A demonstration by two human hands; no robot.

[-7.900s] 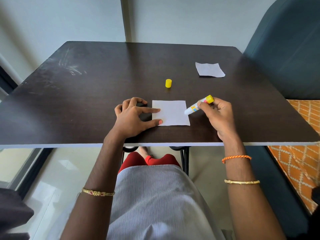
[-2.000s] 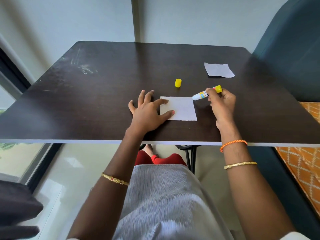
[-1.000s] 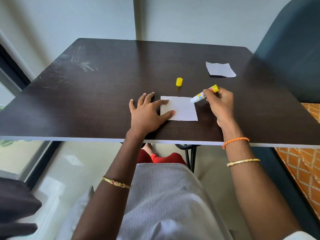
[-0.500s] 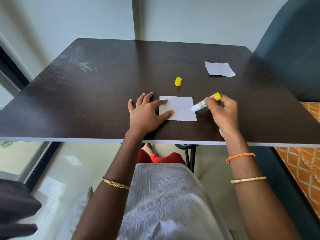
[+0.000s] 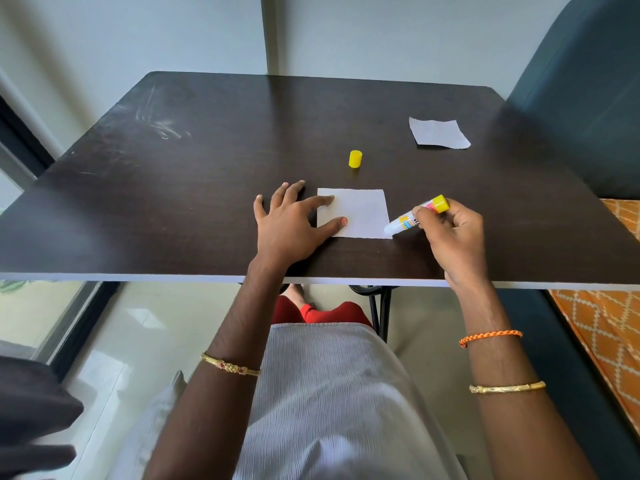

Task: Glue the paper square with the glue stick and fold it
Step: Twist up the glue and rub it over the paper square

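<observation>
Paper square (image 5: 360, 213) between both hands.

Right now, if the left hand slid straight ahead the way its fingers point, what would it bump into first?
Probably the yellow cap. The left hand lies flat with fingers aimed away and slightly right, along the paper square's left edge. Beyond that cap the table looks free, though the line is approximate.

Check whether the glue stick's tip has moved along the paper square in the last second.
Yes. The glue stick tip went from the paper square's far right corner to its near right corner; the yellow cap stayed put.
</observation>
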